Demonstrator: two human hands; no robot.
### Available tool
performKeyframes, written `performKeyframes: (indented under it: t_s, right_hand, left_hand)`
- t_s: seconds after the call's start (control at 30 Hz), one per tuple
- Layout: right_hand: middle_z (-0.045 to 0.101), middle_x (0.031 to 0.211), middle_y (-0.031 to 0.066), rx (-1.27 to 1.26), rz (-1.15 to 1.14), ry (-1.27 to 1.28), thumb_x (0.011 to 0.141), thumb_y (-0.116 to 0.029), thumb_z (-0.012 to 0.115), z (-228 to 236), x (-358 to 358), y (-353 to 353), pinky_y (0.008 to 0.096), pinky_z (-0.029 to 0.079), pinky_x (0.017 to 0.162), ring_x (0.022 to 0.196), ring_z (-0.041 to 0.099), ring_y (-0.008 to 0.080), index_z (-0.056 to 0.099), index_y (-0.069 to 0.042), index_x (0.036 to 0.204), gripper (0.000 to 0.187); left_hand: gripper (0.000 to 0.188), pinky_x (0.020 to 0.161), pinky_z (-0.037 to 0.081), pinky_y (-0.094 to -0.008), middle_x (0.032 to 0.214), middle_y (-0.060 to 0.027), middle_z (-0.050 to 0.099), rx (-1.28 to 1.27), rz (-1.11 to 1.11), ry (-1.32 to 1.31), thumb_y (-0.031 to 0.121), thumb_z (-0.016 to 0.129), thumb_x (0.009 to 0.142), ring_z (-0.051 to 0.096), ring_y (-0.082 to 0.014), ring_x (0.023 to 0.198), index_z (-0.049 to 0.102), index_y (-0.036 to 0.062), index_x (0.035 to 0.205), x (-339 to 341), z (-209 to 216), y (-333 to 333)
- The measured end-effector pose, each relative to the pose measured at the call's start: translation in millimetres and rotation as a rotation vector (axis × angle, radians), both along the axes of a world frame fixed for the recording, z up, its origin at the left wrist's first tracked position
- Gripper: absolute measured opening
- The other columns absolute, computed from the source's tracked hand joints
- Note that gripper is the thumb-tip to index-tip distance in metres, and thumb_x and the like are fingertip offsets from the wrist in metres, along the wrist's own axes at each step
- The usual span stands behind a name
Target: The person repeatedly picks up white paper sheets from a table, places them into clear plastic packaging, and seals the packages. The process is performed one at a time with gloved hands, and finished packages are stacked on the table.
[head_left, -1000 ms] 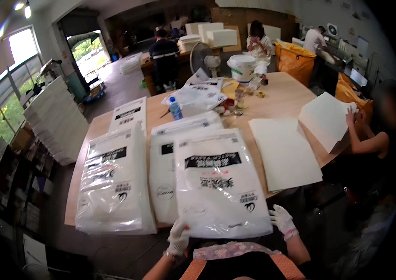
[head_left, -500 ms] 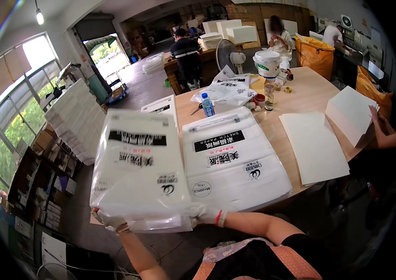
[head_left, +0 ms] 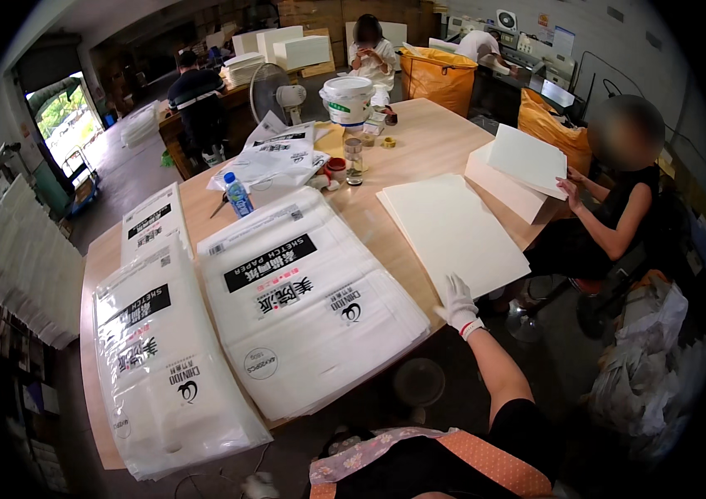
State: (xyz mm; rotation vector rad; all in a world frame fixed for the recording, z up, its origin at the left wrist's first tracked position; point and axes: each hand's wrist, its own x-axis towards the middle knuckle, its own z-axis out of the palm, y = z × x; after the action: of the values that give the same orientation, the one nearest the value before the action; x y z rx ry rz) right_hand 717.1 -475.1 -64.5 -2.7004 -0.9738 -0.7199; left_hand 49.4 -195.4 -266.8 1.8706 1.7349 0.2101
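My right hand [head_left: 458,306], in a white glove with a red-edged cuff, rests with fingers stretched on the near corner of a stack of blank white paper sheets [head_left: 453,237]. At the lower edge my left hand [head_left: 260,486], also gloved, shows only partly; its fingers are not clear. Left of the sheets lies a pile of printed clear plastic bags [head_left: 319,291]. Beside it, a filled plastic packet of paper [head_left: 174,366] lies at the table's left, overhanging the near edge. Another printed packet [head_left: 151,220] lies behind that one.
On the wooden table [head_left: 428,133] stand a water bottle [head_left: 238,196], a glass jar [head_left: 354,162] and a white bucket [head_left: 347,101], with crumpled bags [head_left: 274,158] nearby. A co-worker at right holds white sheets [head_left: 527,162]. Orange sacks [head_left: 436,76] and a fan [head_left: 274,93] stand beyond.
The filled packet, lifted by both hands before, now lies on the table's left. My right hand has moved right to the blank sheets; my left has dropped low. The view has turned right.
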Motion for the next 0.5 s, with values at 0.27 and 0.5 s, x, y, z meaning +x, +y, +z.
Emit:
performKeyframes:
  t_s: [0.27,0.5]
  right_hand:
    - [0.062,0.08,0.0194,-0.084,-0.055,0.421,0.086,-0.039,0.05,-9,66,-30,0.0493,0.048,0.065,0.074,0.062,0.0374,0.052,-0.014,0.113,0.037]
    - [0.059,0.066,0.0164,0.125,0.248,-0.009,0.086,-0.023,0.051,79,44,-35,0.042,0.046,0.045,0.053,0.057,0.0338,0.053,-0.008,0.076,0.018]
  left_hand:
    - [0.008,0.065,0.047,-0.0314,0.078,-0.0101,0.058,-0.1,-0.722,-0.588,0.002,0.058,0.08,0.057,-0.0183,0.071,0.056,0.0019,0.087,296,162,-106]
    - [0.025,0.089,0.044,-0.0323,0.113,-0.0108,0.053,-1.197,-0.567,-1.039,0.022,0.046,0.093,0.056,-0.0189,0.095,0.051,0.0031,0.108,561,244,-149]
